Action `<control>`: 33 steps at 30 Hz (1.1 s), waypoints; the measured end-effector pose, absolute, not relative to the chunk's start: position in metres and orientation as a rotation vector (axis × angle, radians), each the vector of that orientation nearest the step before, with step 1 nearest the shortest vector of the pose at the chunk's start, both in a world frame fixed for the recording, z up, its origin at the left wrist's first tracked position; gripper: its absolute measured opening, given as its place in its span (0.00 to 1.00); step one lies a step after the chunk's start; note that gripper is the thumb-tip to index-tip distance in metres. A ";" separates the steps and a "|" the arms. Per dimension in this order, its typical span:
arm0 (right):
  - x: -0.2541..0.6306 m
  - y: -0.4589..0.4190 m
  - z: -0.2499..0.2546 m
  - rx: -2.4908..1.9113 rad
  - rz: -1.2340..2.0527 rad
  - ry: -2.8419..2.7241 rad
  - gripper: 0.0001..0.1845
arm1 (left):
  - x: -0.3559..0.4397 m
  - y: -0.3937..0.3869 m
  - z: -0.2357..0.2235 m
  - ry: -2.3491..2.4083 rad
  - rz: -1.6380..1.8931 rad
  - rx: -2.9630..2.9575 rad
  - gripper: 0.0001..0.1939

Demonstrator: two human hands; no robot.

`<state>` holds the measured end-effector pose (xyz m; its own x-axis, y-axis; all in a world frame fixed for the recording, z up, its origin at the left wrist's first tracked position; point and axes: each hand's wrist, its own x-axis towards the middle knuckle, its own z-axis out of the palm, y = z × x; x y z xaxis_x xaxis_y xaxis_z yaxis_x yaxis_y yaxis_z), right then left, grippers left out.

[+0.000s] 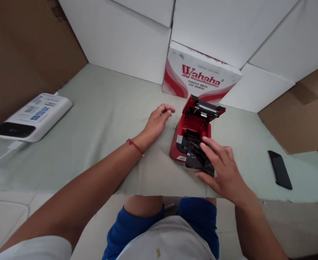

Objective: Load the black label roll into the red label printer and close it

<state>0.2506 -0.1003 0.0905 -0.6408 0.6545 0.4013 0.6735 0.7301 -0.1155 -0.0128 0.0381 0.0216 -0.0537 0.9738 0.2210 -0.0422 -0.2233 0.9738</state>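
A small red printer-like machine (175, 146) stands on the cloth-covered table with its lid (202, 108) raised. The inside of the lid shows a dark roller and a metal strip. My right hand (224, 166) is at the machine's front right, thumb and fingers closed around a shiny black piece (195, 159) at the front opening. Whether that piece is film or plastic I cannot tell; the hand hides part of it. Just left of the machine, my left hand (159, 121) rests near the tabletop, fingers loosely extended and holding nothing.
A white Wahaha water carton (199, 74) stands behind the machine against stacked white boxes (129, 39). On the left lies a white power bank (37, 115) with cables. A black phone (279, 169) lies right, by a brown cardboard box (300, 108). The table's edge is near my lap.
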 end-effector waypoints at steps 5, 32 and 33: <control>0.233 -0.106 0.064 -0.915 -0.185 -2.330 0.32 | 0.007 0.069 0.060 0.967 1.506 1.409 0.21; 0.254 -0.062 0.045 -0.988 0.082 -2.047 0.26 | -0.015 -0.022 0.040 0.882 1.331 2.015 0.32; 0.254 -0.063 0.042 -0.994 0.087 -2.036 0.26 | -0.014 -0.023 0.039 0.887 1.355 2.015 0.32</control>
<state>0.2536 -0.0634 0.0419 -0.3265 0.6755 0.6611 0.6165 0.6824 -0.3928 -0.0138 -0.0232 0.0387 0.2741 0.7714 0.5743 0.2173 -0.6314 0.7444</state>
